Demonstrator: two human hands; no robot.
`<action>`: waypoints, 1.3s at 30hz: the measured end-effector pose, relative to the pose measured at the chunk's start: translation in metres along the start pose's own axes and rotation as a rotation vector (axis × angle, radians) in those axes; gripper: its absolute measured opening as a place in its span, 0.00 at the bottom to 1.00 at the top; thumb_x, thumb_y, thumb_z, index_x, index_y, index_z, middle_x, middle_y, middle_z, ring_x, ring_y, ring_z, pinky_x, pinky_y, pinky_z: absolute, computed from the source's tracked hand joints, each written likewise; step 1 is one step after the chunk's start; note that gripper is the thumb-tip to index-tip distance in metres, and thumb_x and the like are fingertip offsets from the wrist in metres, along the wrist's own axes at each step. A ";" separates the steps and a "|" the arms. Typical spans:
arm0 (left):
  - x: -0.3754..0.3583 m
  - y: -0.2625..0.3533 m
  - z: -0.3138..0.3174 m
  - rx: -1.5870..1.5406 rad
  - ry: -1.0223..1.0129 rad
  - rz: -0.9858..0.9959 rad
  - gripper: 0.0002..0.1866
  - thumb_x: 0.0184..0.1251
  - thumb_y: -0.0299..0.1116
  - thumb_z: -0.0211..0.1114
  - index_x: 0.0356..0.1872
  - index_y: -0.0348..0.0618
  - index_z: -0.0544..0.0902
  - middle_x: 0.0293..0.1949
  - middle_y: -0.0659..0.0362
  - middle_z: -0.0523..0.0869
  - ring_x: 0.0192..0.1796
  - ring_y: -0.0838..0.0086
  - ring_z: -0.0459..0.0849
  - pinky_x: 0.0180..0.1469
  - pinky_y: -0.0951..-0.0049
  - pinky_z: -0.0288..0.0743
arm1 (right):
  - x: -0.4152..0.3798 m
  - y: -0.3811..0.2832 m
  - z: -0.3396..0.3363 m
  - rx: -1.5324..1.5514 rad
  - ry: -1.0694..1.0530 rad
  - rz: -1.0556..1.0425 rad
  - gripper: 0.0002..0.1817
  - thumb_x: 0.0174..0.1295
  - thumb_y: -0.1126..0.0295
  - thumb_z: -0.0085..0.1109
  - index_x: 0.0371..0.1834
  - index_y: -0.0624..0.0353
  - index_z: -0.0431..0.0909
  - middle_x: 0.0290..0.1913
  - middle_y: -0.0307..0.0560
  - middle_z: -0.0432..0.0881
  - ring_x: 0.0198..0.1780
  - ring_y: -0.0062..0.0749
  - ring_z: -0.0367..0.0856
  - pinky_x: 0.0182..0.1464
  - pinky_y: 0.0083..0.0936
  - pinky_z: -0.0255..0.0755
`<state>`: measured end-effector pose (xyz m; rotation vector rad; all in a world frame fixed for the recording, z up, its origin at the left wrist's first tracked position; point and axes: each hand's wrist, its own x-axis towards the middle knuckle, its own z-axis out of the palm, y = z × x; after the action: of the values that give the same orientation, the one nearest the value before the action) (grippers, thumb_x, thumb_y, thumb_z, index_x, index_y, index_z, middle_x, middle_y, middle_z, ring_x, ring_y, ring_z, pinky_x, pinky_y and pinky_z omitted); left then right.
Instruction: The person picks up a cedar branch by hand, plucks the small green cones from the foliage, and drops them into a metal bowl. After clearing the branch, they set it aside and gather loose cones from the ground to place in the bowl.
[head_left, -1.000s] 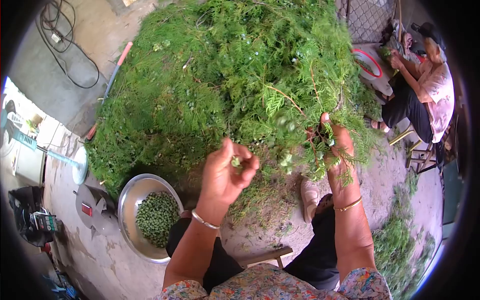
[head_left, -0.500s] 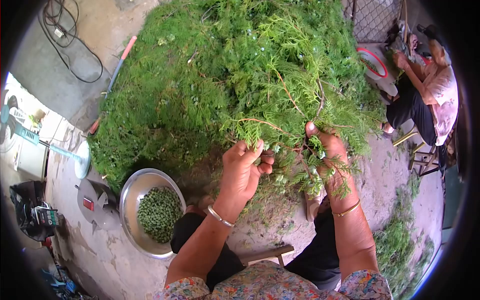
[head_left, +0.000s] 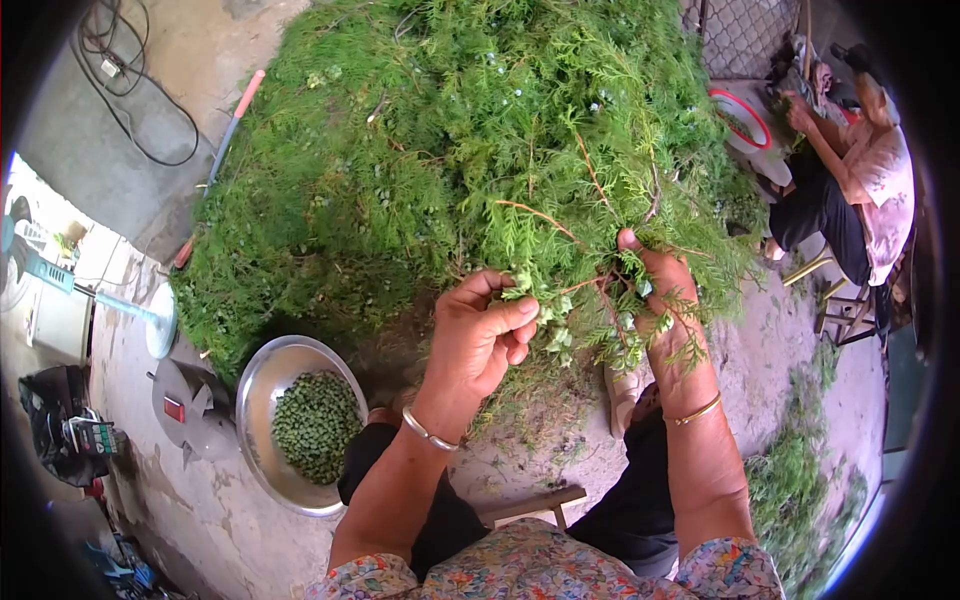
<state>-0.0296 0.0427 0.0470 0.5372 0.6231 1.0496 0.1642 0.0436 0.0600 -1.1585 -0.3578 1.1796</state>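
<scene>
My right hand (head_left: 657,285) is closed around the stem of a leafy cypress branch (head_left: 600,205), its thumb pointing up along the wood. Pale green seed cones (head_left: 560,340) hang in clusters from the branch's lower twigs. At a twig end on the left side of that branch, my left hand (head_left: 483,335) pinches small green cones between thumb and forefinger; its other fingers are curled. Down to the left, a metal basin (head_left: 252,425) holds a heap of picked green cones (head_left: 318,428).
A big pile of cypress branches (head_left: 340,170) fills the floor ahead. A pole with a pink handle (head_left: 248,95) leans on its left side, near a standing fan (head_left: 160,320). At right, another person (head_left: 870,190) sits by a red-rimmed basin (head_left: 760,110). Loose sprigs (head_left: 790,490) lie lower right.
My left hand has moved slightly down and left, from beside the reddish twig to a cone cluster at a twig end. My right hand keeps its grip on the branch.
</scene>
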 end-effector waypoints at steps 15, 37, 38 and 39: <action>-0.011 0.021 -0.018 0.068 -0.207 0.080 0.10 0.63 0.30 0.58 0.40 0.32 0.77 0.35 0.45 0.79 0.26 0.73 0.76 0.18 0.81 0.68 | 0.019 -0.019 -0.031 -0.032 -0.064 -0.004 0.20 0.55 0.59 0.66 0.35 0.67 0.72 0.27 0.49 0.78 0.27 0.36 0.78 0.30 0.29 0.73; -0.001 0.012 -0.013 0.690 0.019 -0.025 0.04 0.56 0.24 0.65 0.31 0.34 0.79 0.19 0.59 0.78 0.15 0.85 0.69 0.14 0.85 0.55 | -0.016 -0.011 -0.001 -0.312 -0.156 -0.056 0.11 0.56 0.66 0.66 0.24 0.57 0.74 0.21 0.35 0.73 0.22 0.24 0.72 0.25 0.24 0.68; -0.002 0.012 -0.013 0.690 0.018 -0.027 0.04 0.56 0.24 0.65 0.31 0.34 0.79 0.19 0.59 0.78 0.15 0.85 0.69 0.14 0.85 0.55 | -0.014 -0.009 -0.003 -0.339 -0.141 -0.131 0.11 0.56 0.66 0.65 0.25 0.58 0.74 0.22 0.35 0.73 0.22 0.24 0.73 0.25 0.25 0.68; -0.003 0.013 -0.012 0.746 -0.014 -0.035 0.04 0.56 0.23 0.64 0.31 0.35 0.79 0.19 0.59 0.78 0.15 0.84 0.69 0.14 0.85 0.55 | -0.015 -0.010 -0.003 -0.339 -0.139 -0.131 0.11 0.56 0.66 0.65 0.25 0.58 0.74 0.22 0.35 0.73 0.22 0.24 0.73 0.25 0.25 0.68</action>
<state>-0.0466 0.0466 0.0478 1.1737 1.0111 0.7550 0.1655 0.0299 0.0724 -1.3247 -0.7509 1.1134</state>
